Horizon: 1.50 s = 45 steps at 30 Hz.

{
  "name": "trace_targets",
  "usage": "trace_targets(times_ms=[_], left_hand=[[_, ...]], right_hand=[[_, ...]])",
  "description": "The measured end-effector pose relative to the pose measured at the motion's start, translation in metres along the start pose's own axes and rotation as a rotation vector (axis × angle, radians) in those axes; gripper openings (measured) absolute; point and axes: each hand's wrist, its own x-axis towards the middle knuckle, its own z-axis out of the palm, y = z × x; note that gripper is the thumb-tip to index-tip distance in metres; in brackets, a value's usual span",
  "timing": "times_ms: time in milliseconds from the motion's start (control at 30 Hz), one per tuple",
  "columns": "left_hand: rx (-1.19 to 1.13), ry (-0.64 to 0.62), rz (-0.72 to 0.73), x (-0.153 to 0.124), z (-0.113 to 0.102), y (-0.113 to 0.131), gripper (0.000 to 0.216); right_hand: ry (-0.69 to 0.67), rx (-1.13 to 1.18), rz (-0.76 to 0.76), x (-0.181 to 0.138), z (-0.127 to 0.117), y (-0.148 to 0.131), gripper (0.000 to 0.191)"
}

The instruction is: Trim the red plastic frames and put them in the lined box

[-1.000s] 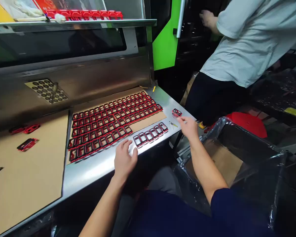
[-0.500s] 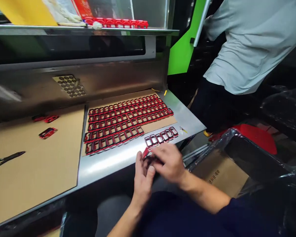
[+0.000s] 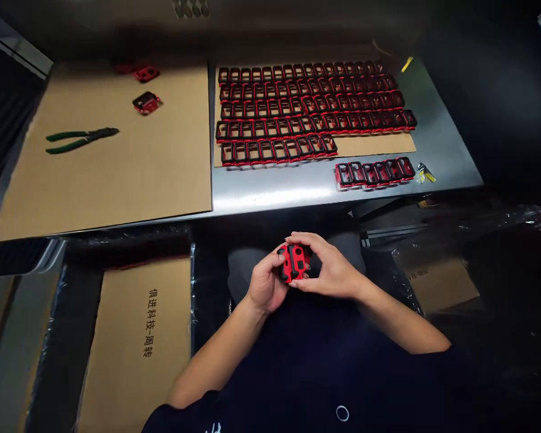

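Note:
Both my hands meet over my lap, below the table's front edge. My left hand (image 3: 265, 282) and my right hand (image 3: 331, 270) are closed round one small red and black frame part (image 3: 295, 263), gripping it from either side. On the steel table (image 3: 275, 192) above lie several rows of the same red frame parts (image 3: 311, 105) on a cardboard strip. A short separate row of parts (image 3: 374, 172) sits near the table's front right.
A big cardboard sheet (image 3: 117, 162) covers the table's left side, with green-handled pliers (image 3: 79, 139) and two loose red parts (image 3: 146, 102) on it. A plastic-lined box with printed cardboard (image 3: 139, 337) stands at lower left. Another lined box (image 3: 442, 279) is at the right.
My right hand took a red part from the table's right end and brought it to my left hand. Both hands dropped to my lap, and my view tilted down.

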Motion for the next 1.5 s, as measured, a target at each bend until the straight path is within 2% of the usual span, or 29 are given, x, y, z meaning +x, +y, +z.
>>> trace_targets(times_ms=[167,333,567,667,900,967,1033,1167,1267,1400,1500], left_hand=[[0.086,0.121,0.050,0.015,0.004,0.003,0.032],[0.139,0.041,-0.006,0.017,0.006,0.015,0.038],[0.361,-0.037,0.036,0.011,-0.001,0.015,0.051],[0.371,-0.068,0.023,0.011,-0.001,0.016,0.055],[0.312,-0.030,0.030,0.014,0.000,0.014,0.051],[0.269,0.021,0.029,0.016,0.001,0.010,0.048],[0.189,0.136,0.035,0.018,0.002,0.006,0.044],[0.075,0.364,0.135,0.026,0.002,-0.007,0.034],[0.065,0.428,0.136,0.030,0.001,-0.017,0.038],[0.097,0.442,0.124,0.029,-0.001,-0.025,0.043],[0.152,0.513,0.160,0.011,-0.020,-0.032,0.044]], right_hand=[[-0.003,-0.145,0.004,0.002,-0.017,-0.001,0.079],[0.000,0.003,0.068,0.007,-0.032,0.011,0.082],[-0.030,0.113,0.069,0.013,-0.031,0.019,0.085],[-0.024,0.126,0.044,0.015,-0.031,0.020,0.084],[-0.019,0.156,0.080,0.016,-0.029,0.026,0.076],[-0.030,0.151,0.091,0.015,-0.026,0.027,0.078],[-0.048,0.122,0.069,0.015,-0.021,0.028,0.078],[-0.087,0.039,-0.060,0.013,-0.001,0.034,0.073],[-0.111,0.003,-0.114,0.011,0.014,0.040,0.073],[-0.171,-0.025,-0.112,0.010,0.027,0.043,0.071],[-0.260,0.064,-0.061,0.010,0.027,0.045,0.070]])
